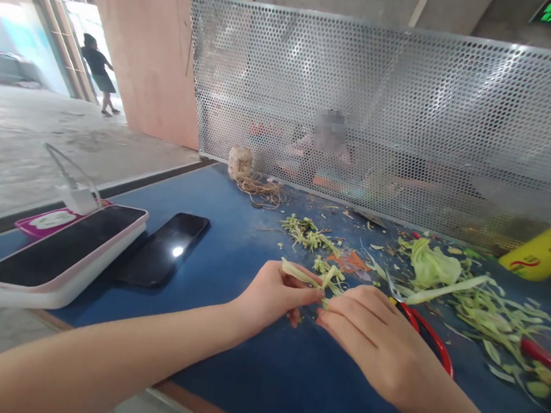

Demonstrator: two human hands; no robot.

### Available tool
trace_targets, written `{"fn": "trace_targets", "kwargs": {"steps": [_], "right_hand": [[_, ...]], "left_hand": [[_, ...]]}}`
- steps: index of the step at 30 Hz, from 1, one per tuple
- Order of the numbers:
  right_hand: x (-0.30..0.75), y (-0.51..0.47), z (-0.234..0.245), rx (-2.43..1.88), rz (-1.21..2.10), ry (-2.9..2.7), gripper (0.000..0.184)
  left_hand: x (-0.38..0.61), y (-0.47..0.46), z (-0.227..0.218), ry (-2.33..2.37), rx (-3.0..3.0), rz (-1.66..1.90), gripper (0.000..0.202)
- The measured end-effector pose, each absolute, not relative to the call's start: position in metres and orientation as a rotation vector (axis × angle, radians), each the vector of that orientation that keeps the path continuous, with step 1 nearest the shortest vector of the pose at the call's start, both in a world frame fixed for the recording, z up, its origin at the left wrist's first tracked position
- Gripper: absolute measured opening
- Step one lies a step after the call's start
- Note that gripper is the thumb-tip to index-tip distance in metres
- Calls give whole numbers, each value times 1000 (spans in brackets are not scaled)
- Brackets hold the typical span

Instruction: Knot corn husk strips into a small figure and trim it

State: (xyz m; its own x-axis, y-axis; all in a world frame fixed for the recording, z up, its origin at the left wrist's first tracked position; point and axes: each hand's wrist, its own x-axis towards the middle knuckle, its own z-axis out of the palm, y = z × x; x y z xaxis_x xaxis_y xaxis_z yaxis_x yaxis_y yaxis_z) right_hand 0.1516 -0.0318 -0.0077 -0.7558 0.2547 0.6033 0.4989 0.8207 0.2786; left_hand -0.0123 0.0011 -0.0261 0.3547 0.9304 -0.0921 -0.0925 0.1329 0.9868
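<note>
My left hand (271, 295) pinches a small bunch of pale green leaf strips (315, 278) just above the blue table (234, 241). My right hand (373, 332) meets it from the right, its fingers curled and pinching the same bunch at its lower end. Red-handled scissors (425, 330) lie on the table right beside and partly under my right hand. A cut green leaf piece (433, 265) and a long strip lie just beyond.
Green trimmings (500, 319) litter the table's right side; a small pile (309, 233) lies farther back. A black phone (164, 249) and a white power bank (62, 253) lie at left. A twine ball (241, 162) sits by the perforated metal screen (382, 113). A yellow packet (541, 253) rests far right.
</note>
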Motion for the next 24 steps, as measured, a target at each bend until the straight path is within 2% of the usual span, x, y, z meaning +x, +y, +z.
{"fn": "trace_targets", "kwargs": {"steps": [6, 14, 20, 24], "right_hand": [[153, -28, -9, -643, -553, -2359, 10], [164, -17, -12, -806, -102, -2324, 4], [161, -20, -15, -955, 63, -2242, 8], [156, -21, -13, -1239, 359, -2015, 15]], "left_hand": [[-10, -4, -26, 903, 1412, 921, 14], [-11, -7, -21, 894, 1474, 871, 13], [-12, -6, -18, 865, 1462, 866, 13], [-12, -6, -18, 855, 1407, 894, 22]]}}
